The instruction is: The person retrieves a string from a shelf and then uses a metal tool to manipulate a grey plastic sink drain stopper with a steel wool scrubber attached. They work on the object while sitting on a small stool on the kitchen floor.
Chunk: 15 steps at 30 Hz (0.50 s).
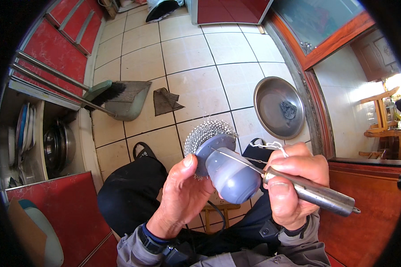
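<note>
My left hand [180,196] grips a pot scrubber with a blue-grey plastic knob handle [236,182] and a round steel-wool head [207,133]. The thumb presses near the rim of its plastic disc, and the wool faces away from me. In my right hand [298,178] is an awl with a metal handle [318,196]. Its thin shaft reaches left across the knob, with the tip at the disc; whether it passes into a hole I cannot tell. A white string [272,145] loops around the right fingers, and a thin strand runs toward the scrubber.
A steel basin [263,122] holding a dark grey clump [288,109] lies on the tiled floor at right. Left of centre are a brown cloth [165,102], a dustpan [138,100] and a broom [104,93]. Open cabinet shelves with plates [26,127] and pans [60,144] stand at left.
</note>
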Motion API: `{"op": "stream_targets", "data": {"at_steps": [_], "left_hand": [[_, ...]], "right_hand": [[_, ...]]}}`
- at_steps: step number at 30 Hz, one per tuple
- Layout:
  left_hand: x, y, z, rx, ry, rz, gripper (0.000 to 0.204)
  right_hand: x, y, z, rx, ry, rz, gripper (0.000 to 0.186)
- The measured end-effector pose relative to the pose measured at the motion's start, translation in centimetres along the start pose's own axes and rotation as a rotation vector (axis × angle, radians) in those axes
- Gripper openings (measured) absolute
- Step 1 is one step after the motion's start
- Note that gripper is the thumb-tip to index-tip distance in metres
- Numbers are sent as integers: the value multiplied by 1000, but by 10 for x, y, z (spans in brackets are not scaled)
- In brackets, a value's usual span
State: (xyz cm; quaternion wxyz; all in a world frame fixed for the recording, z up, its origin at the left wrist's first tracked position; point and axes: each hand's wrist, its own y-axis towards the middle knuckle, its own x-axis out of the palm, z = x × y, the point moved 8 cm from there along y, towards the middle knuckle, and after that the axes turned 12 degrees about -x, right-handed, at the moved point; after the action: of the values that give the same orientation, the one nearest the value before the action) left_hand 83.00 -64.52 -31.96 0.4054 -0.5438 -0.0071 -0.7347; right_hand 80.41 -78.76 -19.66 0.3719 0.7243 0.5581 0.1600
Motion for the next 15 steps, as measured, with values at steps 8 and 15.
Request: {"op": "stream_targets", "data": {"at_steps": [8,15], "left_hand": [[-1,-2,-5,-51,-17,95,76],[-3,-2,-8,-73,-58,114,75]], "right_hand": [[1,1,-2,-19,8,-11,33],[-2,2,-1,-6,37,48,32]]}}
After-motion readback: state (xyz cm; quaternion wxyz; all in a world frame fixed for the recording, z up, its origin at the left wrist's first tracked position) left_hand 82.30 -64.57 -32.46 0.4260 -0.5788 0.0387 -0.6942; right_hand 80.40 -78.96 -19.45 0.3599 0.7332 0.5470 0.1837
